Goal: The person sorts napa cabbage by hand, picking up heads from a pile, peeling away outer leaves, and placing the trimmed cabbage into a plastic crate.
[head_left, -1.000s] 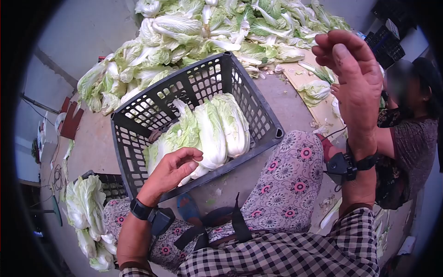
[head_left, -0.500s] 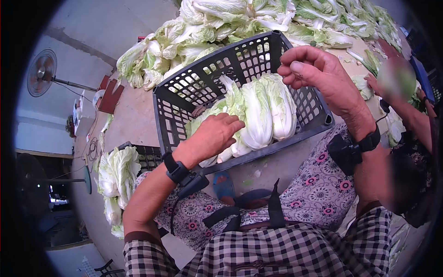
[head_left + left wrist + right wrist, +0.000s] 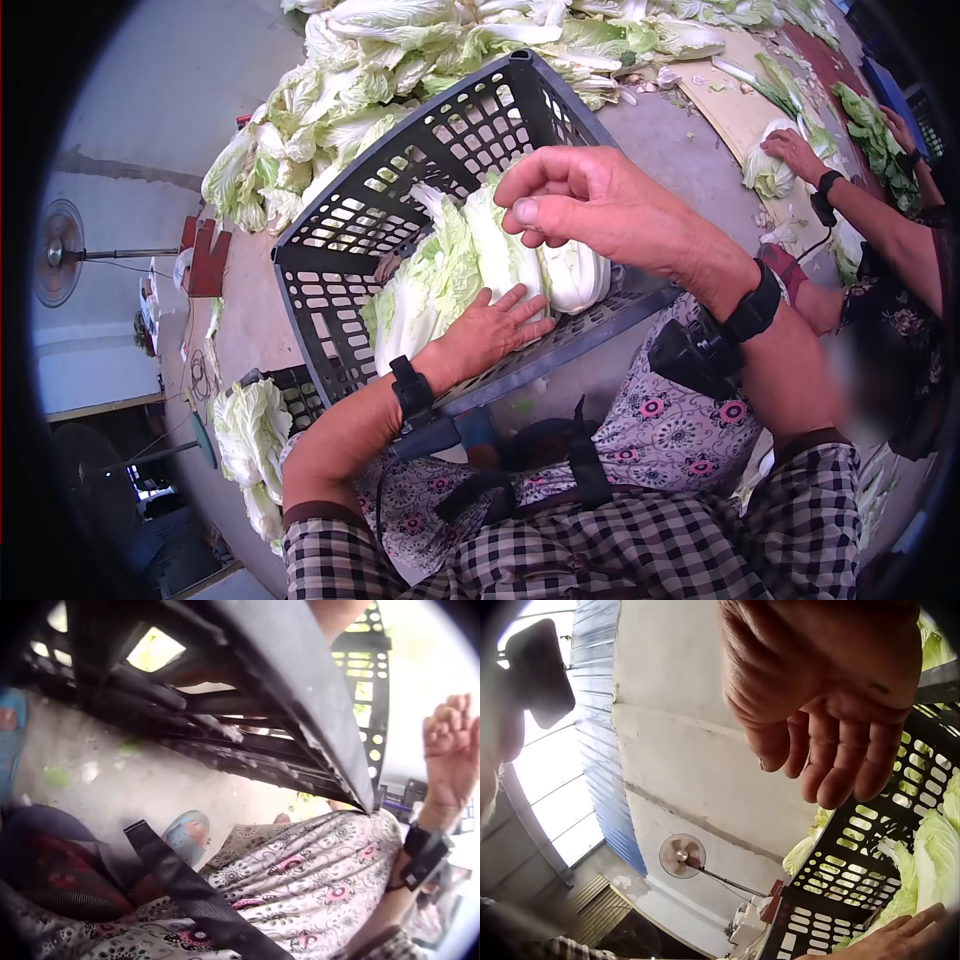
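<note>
Several napa cabbages (image 3: 420, 290) lie side by side in a black plastic crate (image 3: 600, 337) in front of me. My left hand (image 3: 485, 335) rests on the cabbages near the crate's front rim, fingers spread. Above the crate's right side hangs my right hand (image 3: 610, 210), its fingers loosely curled with nothing in them. In the head view it overlaps the upper part of the right-hand cabbages. The right wrist view shows the same right hand (image 3: 825, 712) empty, with my left hand (image 3: 900, 945) low at the cabbages.
A big heap of cabbages (image 3: 350, 100) lies behind the crate. More cabbages (image 3: 250, 430) stand at the left, by another black crate (image 3: 300, 395). On the right, another person's hand (image 3: 795, 155) touches a cabbage on a board (image 3: 720, 110). A fan (image 3: 60, 250) stands far left.
My left hand has come down and spread its fingers on the cabbages. My right hand has moved left and lower, over the crate. The head view has shifted.
</note>
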Demonstrator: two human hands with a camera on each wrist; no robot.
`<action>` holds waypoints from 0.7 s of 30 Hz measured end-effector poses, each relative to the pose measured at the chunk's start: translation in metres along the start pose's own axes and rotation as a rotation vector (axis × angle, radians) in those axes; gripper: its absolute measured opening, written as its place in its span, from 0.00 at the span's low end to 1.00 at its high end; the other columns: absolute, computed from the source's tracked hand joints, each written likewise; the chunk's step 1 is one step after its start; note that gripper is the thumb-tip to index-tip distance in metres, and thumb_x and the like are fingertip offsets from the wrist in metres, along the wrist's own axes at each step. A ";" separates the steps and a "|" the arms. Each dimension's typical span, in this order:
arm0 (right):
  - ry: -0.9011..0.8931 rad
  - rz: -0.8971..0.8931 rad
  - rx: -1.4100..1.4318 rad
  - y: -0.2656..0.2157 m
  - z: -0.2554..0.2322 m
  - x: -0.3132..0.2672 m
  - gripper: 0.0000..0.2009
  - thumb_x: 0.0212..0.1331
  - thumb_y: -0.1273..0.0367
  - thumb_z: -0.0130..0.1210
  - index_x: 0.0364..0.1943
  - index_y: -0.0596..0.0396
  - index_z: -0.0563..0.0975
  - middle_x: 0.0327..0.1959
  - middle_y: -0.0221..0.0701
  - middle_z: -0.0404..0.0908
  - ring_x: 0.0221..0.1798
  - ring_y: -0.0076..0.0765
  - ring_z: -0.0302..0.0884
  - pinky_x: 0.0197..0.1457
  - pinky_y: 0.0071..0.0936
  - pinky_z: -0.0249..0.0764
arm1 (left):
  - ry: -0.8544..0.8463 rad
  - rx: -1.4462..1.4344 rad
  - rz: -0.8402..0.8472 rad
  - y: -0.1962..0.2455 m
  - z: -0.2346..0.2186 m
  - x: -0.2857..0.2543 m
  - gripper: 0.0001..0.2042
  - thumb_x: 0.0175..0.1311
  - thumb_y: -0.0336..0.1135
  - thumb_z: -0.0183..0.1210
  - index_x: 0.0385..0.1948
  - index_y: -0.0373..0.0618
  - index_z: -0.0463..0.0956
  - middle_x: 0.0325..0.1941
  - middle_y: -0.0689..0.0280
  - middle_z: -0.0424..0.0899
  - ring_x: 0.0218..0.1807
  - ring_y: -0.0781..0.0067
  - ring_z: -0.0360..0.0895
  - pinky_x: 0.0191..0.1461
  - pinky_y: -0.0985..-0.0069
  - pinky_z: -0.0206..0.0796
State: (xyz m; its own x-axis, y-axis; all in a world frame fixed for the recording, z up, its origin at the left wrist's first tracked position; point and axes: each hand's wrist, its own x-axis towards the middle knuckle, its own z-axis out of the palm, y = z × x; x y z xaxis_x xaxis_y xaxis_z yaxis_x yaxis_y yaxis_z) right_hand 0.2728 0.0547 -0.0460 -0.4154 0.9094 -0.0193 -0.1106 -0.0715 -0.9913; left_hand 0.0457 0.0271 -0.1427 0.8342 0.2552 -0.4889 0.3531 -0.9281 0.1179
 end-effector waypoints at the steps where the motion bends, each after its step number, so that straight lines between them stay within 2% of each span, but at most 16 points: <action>1: 0.001 0.007 0.011 0.001 -0.002 -0.001 0.14 0.57 0.67 0.53 0.42 0.64 0.76 0.34 0.31 0.79 0.34 0.23 0.76 0.39 0.22 0.73 | -0.042 -0.036 -0.016 -0.001 -0.007 0.000 0.24 0.59 0.34 0.47 0.62 0.56 0.62 0.68 0.64 0.59 0.71 0.59 0.53 0.63 0.53 0.56; 4: 0.014 0.004 0.037 0.002 -0.003 -0.003 0.14 0.57 0.67 0.54 0.41 0.64 0.76 0.33 0.31 0.79 0.34 0.22 0.76 0.39 0.21 0.73 | -0.067 0.034 -0.036 0.000 -0.016 -0.003 0.23 0.59 0.33 0.47 0.59 0.56 0.64 0.66 0.64 0.61 0.67 0.61 0.58 0.60 0.58 0.59; 7: 0.027 -0.032 -0.018 -0.003 -0.006 -0.005 0.13 0.56 0.67 0.54 0.40 0.63 0.76 0.33 0.31 0.79 0.33 0.22 0.76 0.38 0.21 0.73 | 0.171 0.251 0.086 -0.012 -0.009 -0.012 0.22 0.58 0.32 0.47 0.57 0.57 0.66 0.66 0.65 0.61 0.64 0.62 0.61 0.57 0.62 0.60; 10: 0.046 -0.009 -0.061 -0.006 -0.007 -0.004 0.12 0.55 0.67 0.53 0.39 0.62 0.77 0.32 0.31 0.79 0.34 0.22 0.75 0.39 0.21 0.72 | 0.114 0.198 0.106 -0.019 0.003 -0.012 0.21 0.58 0.31 0.48 0.56 0.57 0.67 0.67 0.65 0.61 0.64 0.63 0.61 0.58 0.63 0.60; 13: 0.063 0.017 -0.103 -0.006 -0.007 -0.005 0.12 0.55 0.67 0.53 0.39 0.62 0.77 0.31 0.31 0.79 0.34 0.22 0.75 0.39 0.22 0.71 | 0.108 0.132 0.033 -0.024 0.007 -0.014 0.20 0.59 0.32 0.47 0.55 0.57 0.67 0.66 0.66 0.63 0.65 0.62 0.61 0.59 0.62 0.59; 17: 0.008 0.026 -0.206 -0.001 -0.011 -0.003 0.14 0.60 0.66 0.52 0.46 0.61 0.74 0.36 0.27 0.78 0.37 0.20 0.74 0.43 0.19 0.70 | 0.158 0.095 -0.054 -0.037 -0.008 -0.032 0.25 0.51 0.34 0.59 0.55 0.57 0.68 0.62 0.64 0.67 0.63 0.59 0.63 0.58 0.61 0.61; 19: 0.024 -0.034 -0.197 0.004 -0.010 -0.002 0.17 0.56 0.65 0.54 0.45 0.63 0.75 0.37 0.35 0.79 0.39 0.29 0.76 0.44 0.24 0.72 | 0.262 -0.061 -0.197 -0.042 -0.038 -0.052 0.34 0.37 0.38 0.69 0.54 0.50 0.68 0.61 0.62 0.69 0.62 0.54 0.65 0.64 0.62 0.58; 21: 0.035 -0.108 -0.292 0.005 -0.007 -0.002 0.21 0.53 0.63 0.57 0.48 0.64 0.72 0.41 0.42 0.79 0.43 0.37 0.77 0.47 0.29 0.72 | 0.503 -0.250 -0.333 -0.047 -0.060 -0.074 0.37 0.35 0.39 0.71 0.56 0.50 0.68 0.60 0.61 0.70 0.63 0.54 0.64 0.63 0.63 0.60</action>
State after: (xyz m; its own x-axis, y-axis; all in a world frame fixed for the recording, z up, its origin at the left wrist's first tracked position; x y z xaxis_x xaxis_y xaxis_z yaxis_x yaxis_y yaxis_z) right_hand 0.2795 0.0553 -0.0523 -0.3839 0.9191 0.0887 0.1135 0.1423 -0.9833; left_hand -0.0072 0.0680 -0.0598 0.7380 0.6704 -0.0769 0.6644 -0.7018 0.2571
